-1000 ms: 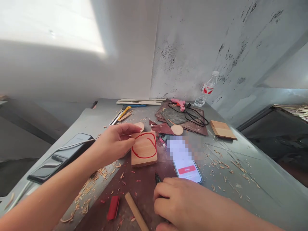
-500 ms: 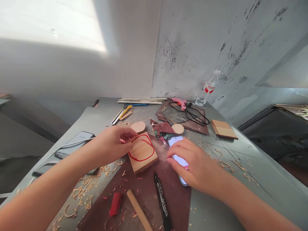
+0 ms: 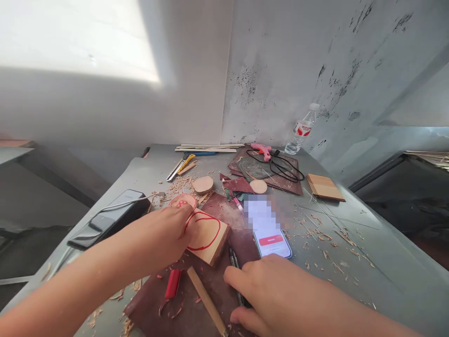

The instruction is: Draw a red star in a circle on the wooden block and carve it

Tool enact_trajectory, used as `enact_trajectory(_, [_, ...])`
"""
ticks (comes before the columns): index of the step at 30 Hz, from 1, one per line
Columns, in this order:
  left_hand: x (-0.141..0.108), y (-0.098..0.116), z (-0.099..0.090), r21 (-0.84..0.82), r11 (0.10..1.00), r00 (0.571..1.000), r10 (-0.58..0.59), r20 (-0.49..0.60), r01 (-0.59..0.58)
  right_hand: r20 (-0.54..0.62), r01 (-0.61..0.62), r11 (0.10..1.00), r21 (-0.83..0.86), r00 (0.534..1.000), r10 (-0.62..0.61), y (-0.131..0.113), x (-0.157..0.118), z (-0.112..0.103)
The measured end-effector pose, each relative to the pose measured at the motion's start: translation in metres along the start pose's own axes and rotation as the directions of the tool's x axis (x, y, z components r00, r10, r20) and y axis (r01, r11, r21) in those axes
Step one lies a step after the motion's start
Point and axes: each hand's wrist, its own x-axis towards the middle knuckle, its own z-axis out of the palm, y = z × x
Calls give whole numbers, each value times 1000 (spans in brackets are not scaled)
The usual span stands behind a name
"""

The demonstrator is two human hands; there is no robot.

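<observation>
The block (image 3: pixel 207 232) sat over the mat (image 3: pixel 189 324), just right of the fingertips of the left hand (image 3: pixel 170 230) (whether they clamped its edge, I could not tell); the right hand (image 3: pixel 261 291) had thumb and forefinger apart over the pen (image 3: pixel 233 257)

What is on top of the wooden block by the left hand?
A red loop shows on the wooden block; the left hand covers part of its left side, hiding what is beneath.
</observation>
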Motion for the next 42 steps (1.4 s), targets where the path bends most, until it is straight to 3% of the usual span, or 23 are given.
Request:
enact_trajectory(4, [-13,4,19,20,1000,998,23,-51,-22,56,-57,997,-42,997,59,3,-4,-4])
enact_trajectory(11, [-26,-10,45,0,1000,999,28,-25,-28,160,-62,993,105,986,44,3,-12,-19])
enact_trajectory(14, [-29,-16,44,-21,1000,1000,5,-20,-6,107,-9,994,109,994,-3,2,-6,-13])
enact_trajectory(16, [-29,-17,41,-33,999,1000,-11,-23,10,2,56,994,98,998,-57,2,3,-1])
enact_trajectory(18, [-29,-18,40,-41,999,999,-24,-48,23,-148,176,984,38,974,-169,2,14,16])
enact_trajectory(20, [-29,-19,40,-48,999,995,-24,-95,19,-206,269,957,-108,936,-286,1,25,37])
enact_trajectory(24, [-30,-23,41,-72,997,988,2,-154,-13,-278,261,935,-242,904,-324,-2,39,68])
enact_trajectory(27, [-30,-26,39,-103,995,986,-6,-165,-11,-264,279,942,-185,909,-321,-4,35,65])
enact_trajectory(30, [-29,-26,36,-138,990,985,-16,-170,-8,-213,294,951,93,939,-269,-4,20,37])
enact_trajectory(32, [-28,-25,33,-164,986,985,-12,-171,-16,-159,233,898,373,970,-186,-2,8,9])
enact_trajectory(35, [-27,-21,28,-213,976,987,-1,-161,-34,-148,97,785,612,989,-7,10,-2,-24])
enact_trajectory(37, [-28,-16,25,-252,967,990,5,-138,-40,-222,180,588,788,975,-1,24,1,-32])
enact_trajectory(40, [-32,-12,23,-318,948,998,18,-63,-37,-399,374,314,873,917,14,45,11,-30])
enact_trajectory(42, [-35,-12,24,-358,934,1000,16,3,-14,-443,427,230,874,896,19,53,17,-26])
